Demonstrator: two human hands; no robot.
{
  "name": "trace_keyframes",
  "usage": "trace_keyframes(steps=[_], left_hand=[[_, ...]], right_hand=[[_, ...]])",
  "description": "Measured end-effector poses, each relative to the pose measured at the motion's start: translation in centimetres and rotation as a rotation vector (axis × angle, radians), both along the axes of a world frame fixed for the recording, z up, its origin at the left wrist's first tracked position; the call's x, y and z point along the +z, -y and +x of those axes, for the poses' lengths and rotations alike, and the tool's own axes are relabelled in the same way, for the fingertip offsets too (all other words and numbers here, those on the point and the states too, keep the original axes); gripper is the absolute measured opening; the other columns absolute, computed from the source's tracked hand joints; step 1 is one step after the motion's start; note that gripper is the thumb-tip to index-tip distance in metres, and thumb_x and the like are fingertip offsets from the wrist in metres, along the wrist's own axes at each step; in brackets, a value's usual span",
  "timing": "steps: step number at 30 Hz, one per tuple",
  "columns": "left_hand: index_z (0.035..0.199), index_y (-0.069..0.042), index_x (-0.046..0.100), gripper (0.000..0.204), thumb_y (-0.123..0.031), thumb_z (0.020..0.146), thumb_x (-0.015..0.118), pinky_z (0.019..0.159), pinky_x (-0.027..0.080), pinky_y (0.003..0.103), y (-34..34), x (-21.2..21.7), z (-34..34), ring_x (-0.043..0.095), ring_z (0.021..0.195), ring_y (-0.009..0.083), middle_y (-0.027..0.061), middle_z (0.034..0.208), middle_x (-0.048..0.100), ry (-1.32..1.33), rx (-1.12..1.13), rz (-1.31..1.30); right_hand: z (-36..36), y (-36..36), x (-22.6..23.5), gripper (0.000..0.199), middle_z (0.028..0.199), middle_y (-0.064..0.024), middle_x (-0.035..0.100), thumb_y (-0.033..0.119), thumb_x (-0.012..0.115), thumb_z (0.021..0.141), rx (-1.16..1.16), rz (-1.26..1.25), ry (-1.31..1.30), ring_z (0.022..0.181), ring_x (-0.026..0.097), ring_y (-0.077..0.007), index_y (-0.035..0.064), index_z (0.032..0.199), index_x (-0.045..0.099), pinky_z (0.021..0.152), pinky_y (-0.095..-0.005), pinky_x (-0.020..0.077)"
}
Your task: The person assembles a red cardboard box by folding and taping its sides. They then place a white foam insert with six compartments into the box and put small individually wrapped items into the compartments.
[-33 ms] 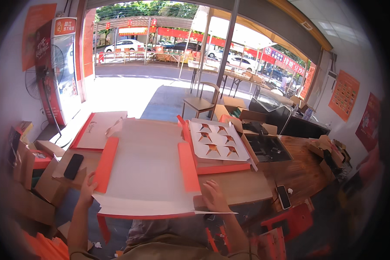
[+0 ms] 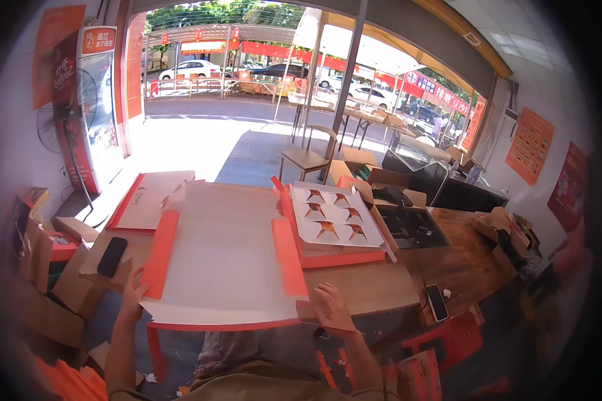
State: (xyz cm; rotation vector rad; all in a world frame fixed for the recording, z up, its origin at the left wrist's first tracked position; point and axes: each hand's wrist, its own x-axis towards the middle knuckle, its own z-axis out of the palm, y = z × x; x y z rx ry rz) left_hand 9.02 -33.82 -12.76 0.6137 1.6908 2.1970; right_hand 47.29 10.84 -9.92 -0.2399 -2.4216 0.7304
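A large cardboard box blank (image 2: pixel 227 254), white inside with red side flaps, lies flat in front of me. At its near left corner my left hand (image 2: pixel 132 294) has its fingers curled against the outer edge of the left red flap (image 2: pixel 160 257). My right hand (image 2: pixel 332 309) is by the near right corner, fingers bent and apart, with a narrow end tab of the blank crossing my wrist. The right red flap (image 2: pixel 287 259) stands partly raised. Along the near edge, a red-edged front flap (image 2: pixel 227 327) is bent; its underside is hidden.
Right of the blank lies a red box with a white insert (image 2: pixel 338 217) with several cut-outs. Another white box panel (image 2: pixel 157 197) is at the far left. A black phone (image 2: pixel 112 256) lies left, another phone (image 2: pixel 437 303) right. A chair (image 2: pixel 308 160) stands beyond the table.
The front flap has tilted, so less of its white face shows. Both hands stay nearly in place at the near corners. The whole view has shifted slightly.
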Motion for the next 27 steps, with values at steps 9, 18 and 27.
trace_keyframes(steps=[9, 18, 27], left_hand=[[0.156, -0.001, 0.047, 0.048, -0.003, 0.109, 0.052, 0.108, 0.052, 0.034, 2.6, -2.5, 2.3, 0.065, 0.127, 0.0184, 0.0129, 0.144, 0.063, -0.187, 0.161, 0.031], [0.152, -0.001, 0.051, 0.044, -0.003, 0.108, 0.054, 0.103, 0.053, 0.031, 1.3, -2.4, 1.4, 0.066, 0.120, 0.0158, 0.0118, 0.136, 0.068, -0.201, 0.221, 0.005], [0.134, 0.002, 0.065, 0.032, -0.010, 0.105, 0.057, 0.098, 0.053, 0.038, -1.9, -3.0, -2.0, 0.065, 0.111, 0.0243, 0.0154, 0.126, 0.064, -0.473, 0.425, -0.422]], right_hand=[[3.6, 4.8, -3.7, 0.081, 0.163, -0.0153, 0.047, 0.004, 0.069, 0.101, 0.241, -0.912, -0.056, 0.128, 0.065, -0.0208, 0.0048, 0.170, 0.026, 0.108, -0.0370, 0.0527], [-4.0, 4.8, -2.3, 0.070, 0.162, -0.0126, 0.049, 0.001, 0.059, 0.103, 0.327, -0.245, -0.085, 0.134, 0.061, -0.0242, 0.0033, 0.168, 0.031, 0.111, -0.0384, 0.0497], [-8.7, 3.2, -0.7, 0.057, 0.130, -0.0120, 0.072, 0.002, 0.068, 0.097, 0.257, -0.387, -0.071, 0.121, 0.069, -0.0225, 0.0019, 0.151, 0.052, 0.109, -0.0392, 0.0523]])
